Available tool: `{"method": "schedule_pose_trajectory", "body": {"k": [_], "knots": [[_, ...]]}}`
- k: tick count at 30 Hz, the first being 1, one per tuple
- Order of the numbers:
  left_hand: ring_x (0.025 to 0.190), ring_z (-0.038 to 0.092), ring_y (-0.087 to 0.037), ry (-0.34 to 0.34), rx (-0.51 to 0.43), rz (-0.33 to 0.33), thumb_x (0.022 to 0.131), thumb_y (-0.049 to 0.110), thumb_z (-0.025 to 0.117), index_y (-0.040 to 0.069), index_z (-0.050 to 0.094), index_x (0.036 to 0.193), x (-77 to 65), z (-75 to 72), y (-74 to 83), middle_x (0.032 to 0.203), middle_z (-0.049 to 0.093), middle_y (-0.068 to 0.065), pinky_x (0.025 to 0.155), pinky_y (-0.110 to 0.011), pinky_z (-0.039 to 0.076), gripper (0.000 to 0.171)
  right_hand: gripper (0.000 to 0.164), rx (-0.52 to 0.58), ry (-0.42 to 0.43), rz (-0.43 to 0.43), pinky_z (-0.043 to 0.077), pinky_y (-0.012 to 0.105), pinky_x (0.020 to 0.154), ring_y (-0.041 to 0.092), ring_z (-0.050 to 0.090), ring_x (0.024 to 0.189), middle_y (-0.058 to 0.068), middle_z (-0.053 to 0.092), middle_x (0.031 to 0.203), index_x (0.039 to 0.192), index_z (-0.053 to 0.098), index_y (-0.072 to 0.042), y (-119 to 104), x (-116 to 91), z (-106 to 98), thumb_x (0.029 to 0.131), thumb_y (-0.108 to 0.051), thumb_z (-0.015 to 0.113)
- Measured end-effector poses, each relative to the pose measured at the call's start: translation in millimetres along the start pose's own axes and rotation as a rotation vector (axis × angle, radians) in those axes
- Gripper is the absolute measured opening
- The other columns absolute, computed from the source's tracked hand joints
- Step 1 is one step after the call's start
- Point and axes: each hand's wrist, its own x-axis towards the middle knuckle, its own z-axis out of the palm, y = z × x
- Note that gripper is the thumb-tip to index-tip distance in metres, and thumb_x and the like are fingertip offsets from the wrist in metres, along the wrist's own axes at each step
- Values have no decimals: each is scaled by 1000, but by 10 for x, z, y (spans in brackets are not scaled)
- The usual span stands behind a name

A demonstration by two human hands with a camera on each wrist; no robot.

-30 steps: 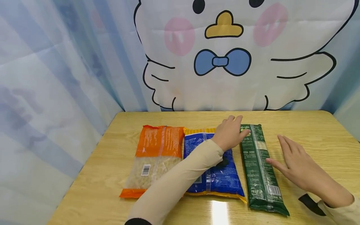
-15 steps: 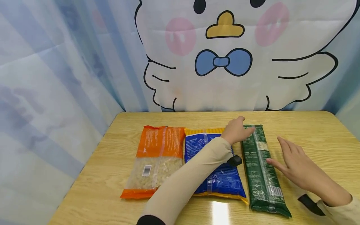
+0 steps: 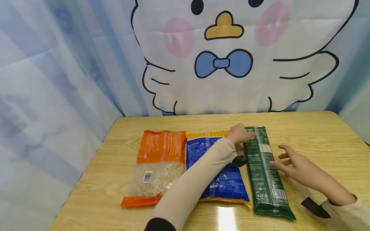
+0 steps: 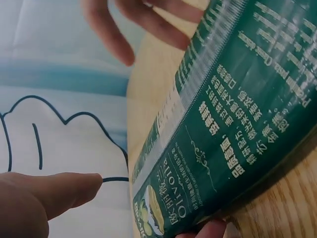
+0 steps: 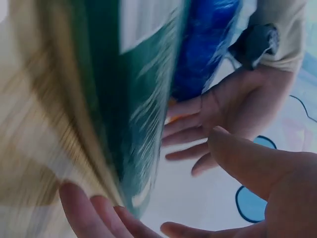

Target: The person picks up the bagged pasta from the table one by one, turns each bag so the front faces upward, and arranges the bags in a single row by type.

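Note:
A long green spaghetti packet [image 3: 264, 173] lies on the table, its printed and sealed side up. By its far left edge is my left hand [image 3: 239, 134], thumb stretched over the top end. In the left wrist view, fingertips [image 4: 212, 229] show at the packet's edge; whether they reach under it is hidden. My right hand [image 3: 300, 166] is beside the packet's right edge, fingers loosely bent and thumb [image 3: 277, 166] near the edge. Neither hand visibly grips the packet. A blue packet [image 3: 228, 183] with yellow ends lies to the left, partly behind my left forearm.
An orange packet with a clear window [image 3: 162, 147] lies at the left, beside the blue one. The wooden table [image 3: 95, 179] ends at a printed curtain [image 3: 225, 93] at the back. My left sleeve [image 3: 196, 176] crosses over the blue packet.
My left hand has moved from above the blue packet rightward and down to the green packet's edge. My right fingers have bent inward toward the green packet. The head view has shifted slightly.

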Motion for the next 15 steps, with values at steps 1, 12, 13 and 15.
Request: {"method": "schedule_pose_trajectory", "body": {"k": [1, 12, 13, 15], "knots": [[67, 68, -28, -2, -13, 1, 99, 31, 63, 3, 62, 95, 7, 2, -17, 78, 55, -4, 57, -35, 59, 28, 87, 47, -28, 17, 60, 47, 73, 48, 62, 105, 46, 44, 131, 149, 9, 17, -7, 1, -1, 102, -39, 56], [83, 70, -47, -12, -350, -28, 98, 13, 63, 13, 35, 54, 64, -11, -177, 78, 67, -19, 70, -49, 61, 52, 86, 224, -136, 89, 62, 42, 67, 32, 68, 94, 41, 50, 122, 148, 8, 16, -28, 74, 19, 100, -32, 62], [84, 70, -48, -16, -372, -30, 97, 12, 64, 11, 39, 54, 69, -9, -188, 81, 69, -21, 72, -50, 60, 50, 86, 219, -129, 87, 62, 41, 67, 32, 68, 94, 40, 51, 122, 148, 10, 17, -27, 82, 27, 99, -31, 63], [87, 69, -48, -30, -410, -34, 96, 9, 65, 3, 52, 60, 77, -9, -206, 88, 71, -28, 76, -52, 59, 39, 85, 174, -106, 70, 61, 41, 68, 33, 67, 96, 39, 53, 120, 146, 15, 18, -23, 99, 43, 97, -31, 65]]}}
